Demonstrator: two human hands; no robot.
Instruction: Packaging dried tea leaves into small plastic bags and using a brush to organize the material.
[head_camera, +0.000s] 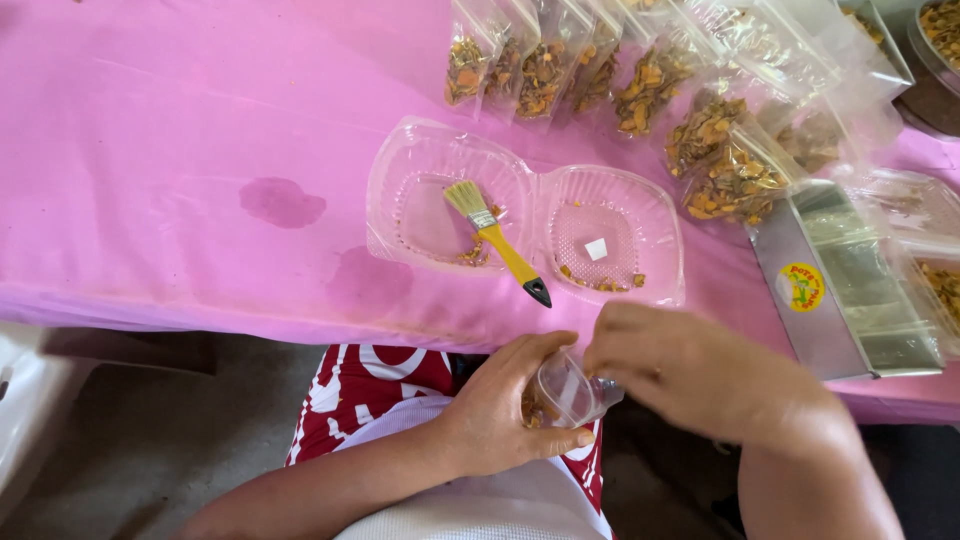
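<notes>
Clear plastic is what both hands are busy with: a small pouch (566, 392), partly filled with orange-brown dried pieces, is clamped in the left hand (510, 405) just below the bench edge, while the right hand (672, 368) is closed with its fingertips at the pouch mouth. The step in hand is judged to be the filling or closing of this pouch; whether anything is pinched between the right fingers cannot be told. A steady grip from the left hand and a fine pinch along the mouth would seem to be called for next, so that no pieces are spilled onto the lap. Above the pouch, on the bench (180, 120), an open clear clamshell tray (420, 150) is laid, with a yellow-handled brush (497, 243) resting across its left half and a few crumbs and a small white square left in its right half. Beyond the tray, a row of filled pouches (640, 85) is lined up; to the tray's right a steel box (850, 285) with a round sticker is set. The bench is covered in pink cloth, marked by two darker damp stains left of the tray. A grey floor is seen beneath, left of the lap.
</notes>
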